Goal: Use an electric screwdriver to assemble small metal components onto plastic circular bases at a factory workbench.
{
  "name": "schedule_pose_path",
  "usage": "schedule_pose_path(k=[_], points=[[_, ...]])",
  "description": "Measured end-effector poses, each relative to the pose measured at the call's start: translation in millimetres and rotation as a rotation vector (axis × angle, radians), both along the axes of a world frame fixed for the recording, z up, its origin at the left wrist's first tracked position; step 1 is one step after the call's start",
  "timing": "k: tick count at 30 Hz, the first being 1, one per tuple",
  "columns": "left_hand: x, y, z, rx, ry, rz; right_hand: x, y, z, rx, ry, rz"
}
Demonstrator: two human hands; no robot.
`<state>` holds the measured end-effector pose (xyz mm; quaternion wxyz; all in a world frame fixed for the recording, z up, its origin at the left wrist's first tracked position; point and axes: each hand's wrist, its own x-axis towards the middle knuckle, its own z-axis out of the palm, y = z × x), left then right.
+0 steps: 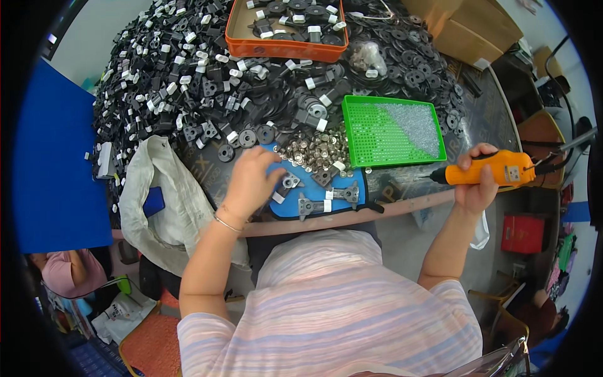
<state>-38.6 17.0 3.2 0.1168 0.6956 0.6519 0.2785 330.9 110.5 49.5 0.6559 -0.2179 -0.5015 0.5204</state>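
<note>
My right hand [475,183] grips an orange electric screwdriver [512,171], its dark tip pointing left past the green tray's lower right corner. Over the left side of a blue mat [286,208], my left hand [252,182] hovers with thumb and fingers apart. Just beside its fingertips lies a black plastic part with a round metal piece [290,181]. Two more black parts with white ends, a left one [306,206] and a right one [349,195], rest on the mat. Small silvery metal pieces [317,151] are heaped at the mat's far edge.
A green tray [396,163] of small silvery screws stands right of the metal pieces. Behind are a large pile of black parts [182,69], an orange-rimmed box [286,49] and a cardboard box [471,34]. A whitish sack [141,188] hangs at the table's left edge. Another person [72,270] sits at lower left.
</note>
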Motion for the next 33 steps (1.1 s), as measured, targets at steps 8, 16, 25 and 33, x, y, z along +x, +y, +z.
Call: schedule_pose_path(k=[8,16,25,33], points=[[73,1,-8,-0.063,0.037,-0.145,-42,-9,0,0.011,-0.013,0.093],[52,7,-9,-0.067,0.066,-0.156,-19,-7,-6,0.023,-0.052,0.016],[43,-12,-14,0.028,-0.018,-0.103,-7,12,-20,-0.006,-0.221,-0.216],[34,-10,-23,0.055,-0.042,-0.053,-24,15,-23,-0.035,-0.194,-0.16]])
